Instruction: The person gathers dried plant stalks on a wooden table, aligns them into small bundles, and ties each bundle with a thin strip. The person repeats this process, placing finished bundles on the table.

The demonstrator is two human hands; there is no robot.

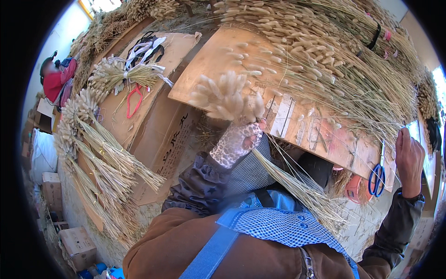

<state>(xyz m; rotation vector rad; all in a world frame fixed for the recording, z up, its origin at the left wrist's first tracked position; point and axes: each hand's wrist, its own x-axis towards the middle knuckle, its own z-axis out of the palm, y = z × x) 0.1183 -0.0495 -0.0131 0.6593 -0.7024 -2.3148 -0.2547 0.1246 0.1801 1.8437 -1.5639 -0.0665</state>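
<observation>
My left hand (240,141), in a leopard-print fingerless glove, grips a bunch of dried bunny-tail grass. Its fluffy heads (226,96) fan out above the fist, and its long stems (296,186) slant down to the right across my lap. My right hand (411,160) is bare, with the fingers pinched together at the right end of the wooden board (205,66). A thin pale stem appears to run from its fingertips, partly hidden by the hand. Just left of it, blue-handled scissors (378,176) lie at the board's edge.
Loose bunny-tail grass (306,45) is heaped across the board's far side. Tied bundles (108,160) lie on cardboard at left, near another bound bundle (125,75), white strips (144,48) and a red band (134,101). A pink container (357,190) stands below the board. Another person (57,80) is far left.
</observation>
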